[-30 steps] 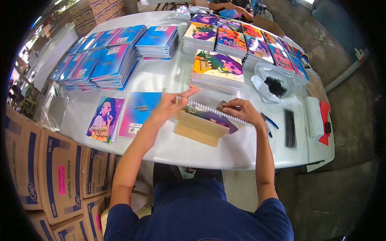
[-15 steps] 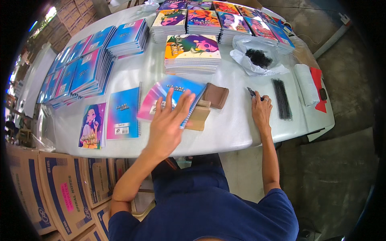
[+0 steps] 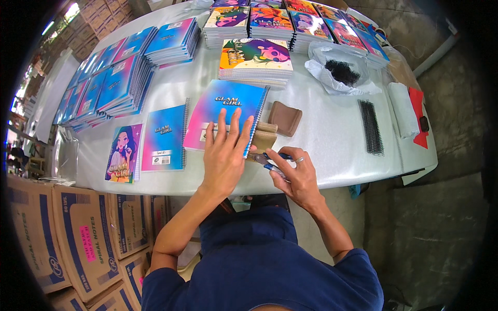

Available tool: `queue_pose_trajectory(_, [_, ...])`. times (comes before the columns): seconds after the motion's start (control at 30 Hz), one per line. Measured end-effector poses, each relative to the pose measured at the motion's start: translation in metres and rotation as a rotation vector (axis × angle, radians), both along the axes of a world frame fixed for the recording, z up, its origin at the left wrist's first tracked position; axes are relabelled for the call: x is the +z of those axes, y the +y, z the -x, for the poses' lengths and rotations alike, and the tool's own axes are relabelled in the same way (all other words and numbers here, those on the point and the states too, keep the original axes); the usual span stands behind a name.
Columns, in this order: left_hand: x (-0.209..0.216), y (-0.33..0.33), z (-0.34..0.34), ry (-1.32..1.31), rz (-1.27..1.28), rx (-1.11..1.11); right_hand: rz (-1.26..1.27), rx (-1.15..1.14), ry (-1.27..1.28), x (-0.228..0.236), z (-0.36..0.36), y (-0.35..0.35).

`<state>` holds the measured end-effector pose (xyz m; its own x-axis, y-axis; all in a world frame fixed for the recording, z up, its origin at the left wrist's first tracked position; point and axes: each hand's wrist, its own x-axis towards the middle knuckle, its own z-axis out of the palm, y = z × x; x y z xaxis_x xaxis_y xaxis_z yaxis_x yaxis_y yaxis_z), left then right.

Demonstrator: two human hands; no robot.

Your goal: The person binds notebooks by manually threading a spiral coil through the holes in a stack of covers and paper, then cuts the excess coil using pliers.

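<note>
Gripping pliers, the right hand seemingly hovers beside the notebook under the splayed left hand.

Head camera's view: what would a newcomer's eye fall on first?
Probably the blue-and-pink notebook near the centre, with the left fingers spread on its cover and the right fingers holding pliers by its lower right corner. Bright notebook stacks come next: blue-and-pink stacks at the left, cartoon-covered stacks at the far side. Black wiry coils in a white plastic bag sit right of centre.
</note>
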<state>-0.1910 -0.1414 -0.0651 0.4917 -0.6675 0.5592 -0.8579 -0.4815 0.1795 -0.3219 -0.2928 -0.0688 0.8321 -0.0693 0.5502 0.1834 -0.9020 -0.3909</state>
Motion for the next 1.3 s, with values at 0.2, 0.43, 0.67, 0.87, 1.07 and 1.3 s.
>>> queue_pose_trajectory(0.2, [0.000,0.003,-0.001,-0.014,-0.005,-0.010,-0.689,0.199,0.600,0.009,-0.007,-0.013])
queue_pose_trajectory(0.43, [0.035,0.054,-0.066,0.158,0.332,0.062,-0.485,-0.003,0.236,0.037,-0.022,-0.071])
queue_pose_trajectory(0.67, [0.068,0.126,-0.107,0.301,0.444,0.142,0.038,-0.501,0.230,-0.063,-0.030,-0.180])
queue_pose_trajectory(0.87, [0.032,0.210,-0.179,0.413,0.301,-0.094,0.309,-0.655,0.239,-0.094,-0.040,-0.191])
queue_pose_trajectory(1.07, [-0.076,0.211,-0.184,0.309,-0.142,0.416,0.275,-0.631,0.185,-0.094,-0.047,-0.190])
queue_pose_trajectory(1.3, [-0.090,0.151,-0.149,0.400,-0.242,0.211,-0.199,-0.349,-0.122,-0.041,-0.139,-0.213])
